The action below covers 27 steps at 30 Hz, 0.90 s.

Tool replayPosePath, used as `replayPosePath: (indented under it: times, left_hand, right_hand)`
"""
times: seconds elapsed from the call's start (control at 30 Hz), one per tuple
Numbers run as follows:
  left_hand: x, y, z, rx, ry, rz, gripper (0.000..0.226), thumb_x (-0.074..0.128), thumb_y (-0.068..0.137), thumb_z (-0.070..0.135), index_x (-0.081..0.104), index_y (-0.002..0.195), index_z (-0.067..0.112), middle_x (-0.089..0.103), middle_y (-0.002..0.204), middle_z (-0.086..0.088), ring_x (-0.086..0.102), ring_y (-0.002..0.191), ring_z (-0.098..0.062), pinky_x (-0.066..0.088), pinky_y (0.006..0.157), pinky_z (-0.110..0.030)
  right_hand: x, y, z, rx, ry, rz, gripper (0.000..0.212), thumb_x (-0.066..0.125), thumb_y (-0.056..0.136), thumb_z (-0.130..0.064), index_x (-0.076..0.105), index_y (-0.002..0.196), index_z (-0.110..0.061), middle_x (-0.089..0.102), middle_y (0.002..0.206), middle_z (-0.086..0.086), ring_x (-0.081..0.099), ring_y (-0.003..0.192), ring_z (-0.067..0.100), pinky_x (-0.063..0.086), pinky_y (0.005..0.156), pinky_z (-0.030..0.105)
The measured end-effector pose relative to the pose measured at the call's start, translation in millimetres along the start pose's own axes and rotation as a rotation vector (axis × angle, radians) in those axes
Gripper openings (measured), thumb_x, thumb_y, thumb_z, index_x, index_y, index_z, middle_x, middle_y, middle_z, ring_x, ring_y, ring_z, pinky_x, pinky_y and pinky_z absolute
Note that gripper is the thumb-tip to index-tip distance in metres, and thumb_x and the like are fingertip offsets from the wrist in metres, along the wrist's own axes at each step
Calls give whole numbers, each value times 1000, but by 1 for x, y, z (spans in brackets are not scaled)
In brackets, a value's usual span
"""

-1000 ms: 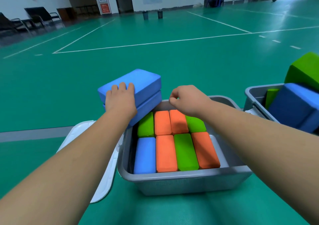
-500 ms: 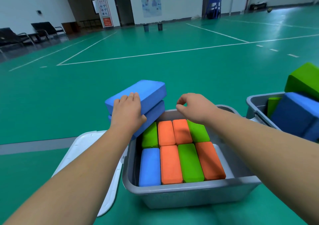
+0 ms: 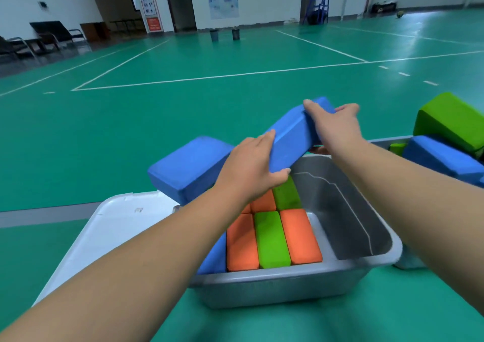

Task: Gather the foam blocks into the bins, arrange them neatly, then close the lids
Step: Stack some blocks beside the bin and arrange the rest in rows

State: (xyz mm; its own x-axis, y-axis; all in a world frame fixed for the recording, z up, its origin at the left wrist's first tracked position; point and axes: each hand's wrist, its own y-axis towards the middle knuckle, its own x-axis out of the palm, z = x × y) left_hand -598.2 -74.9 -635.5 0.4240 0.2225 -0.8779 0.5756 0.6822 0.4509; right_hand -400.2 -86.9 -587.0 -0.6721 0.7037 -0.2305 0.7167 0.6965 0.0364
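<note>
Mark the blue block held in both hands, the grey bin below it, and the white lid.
held blue block [image 3: 290,136]: head view, middle of its long side face
grey bin [image 3: 345,218]: head view, bare inner right wall
white lid [image 3: 110,231]: head view, flat top surface

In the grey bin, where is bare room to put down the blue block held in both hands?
Free: the strip inside the grey bin between its right wall and the orange block. Crowded: the rest of its floor, packed with blocks, and its left rim, where a second blue block sits. The held blue block is above the bin.
</note>
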Motion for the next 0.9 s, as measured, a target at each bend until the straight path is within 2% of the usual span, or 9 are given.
replayPosePath:
  times: [0.03, 0.1, 0.17, 0.27, 0.33, 0.47, 0.57, 0.73, 0.9]
  left_hand:
    - [6, 0, 7, 16, -42, -21, 95, 72, 81, 59, 39, 155, 10, 58, 145, -7, 55, 124, -32, 48, 100, -44]
    - [19, 0, 18, 39, -126, -113, 96, 75, 84, 57, 36, 159, 12, 50, 156, -6, 50, 137, -28, 42, 110, -41]
    - [34, -1, 28, 87, -120, -237, 92, 77, 86, 50, 37, 158, 11, 47, 158, -8, 48, 141, -28, 40, 114, -39]
    - [61, -9, 40, 97, -47, -471, 78, 70, 92, 52, 43, 151, 7, 50, 154, -13, 49, 139, -32, 41, 112, -42]
    - [80, -17, 42, 83, -1, -650, 79, 63, 96, 56, 40, 152, 5, 45, 157, -16, 45, 142, -35, 39, 115, -42]
    - [105, -32, 38, 106, 136, -871, 98, 58, 94, 67, 18, 165, 13, 14, 172, -10, 26, 154, -36, 27, 124, -46]
    - [112, -29, 35, 105, 170, -910, 106, 58, 90, 72, 10, 166, 16, 4, 174, -7, 18, 156, -36, 23, 126, -47]
    - [114, -24, 37, 66, 172, -913, 108, 67, 85, 71, 18, 165, 16, 9, 174, -3, 24, 154, -38, 29, 123, -49]
    - [109, -20, 37, 68, 168, -908, 102, 69, 84, 70, 28, 160, 16, 20, 171, -4, 34, 148, -37, 36, 118, -50]
  right_hand:
    - [-9, 4, 3, -16, -64, 56, 86, 75, 69, -66, 40, 126, -13, 52, 126, 9, 61, 105, 30, 59, 59, 28]
    - [-25, 7, 10, -47, -184, 143, 85, 72, 64, -63, 41, 125, -11, 51, 127, 14, 59, 104, 35, 58, 86, 45]
    - [-40, 5, 15, -149, -315, 161, 73, 69, 72, -55, 42, 125, -13, 46, 129, 12, 55, 99, 33, 50, 95, 42]
    - [-58, 1, 23, -300, -479, 122, 69, 63, 78, -52, 44, 137, -21, 37, 133, 10, 54, 92, 33, 46, 94, 40]
    - [-64, -1, 30, -328, -584, 65, 70, 60, 82, -52, 47, 143, -21, 34, 135, 11, 57, 93, 36, 47, 94, 42]
    - [-68, -8, 49, -342, -750, -61, 62, 62, 85, -47, 53, 131, -7, 33, 132, 12, 58, 91, 37, 49, 88, 41]
    - [-65, -17, 72, -382, -861, -207, 64, 67, 83, -45, 52, 128, -3, 33, 136, 12, 60, 101, 37, 49, 95, 43]
    - [-55, -39, 109, -286, -1114, -449, 64, 69, 78, -52, 43, 118, -10, 43, 125, 14, 59, 106, 37, 48, 87, 41]
    - [-47, -53, 117, -283, -1302, -555, 81, 66, 80, -60, 36, 142, -19, 34, 137, 18, 62, 97, 40, 48, 83, 40]
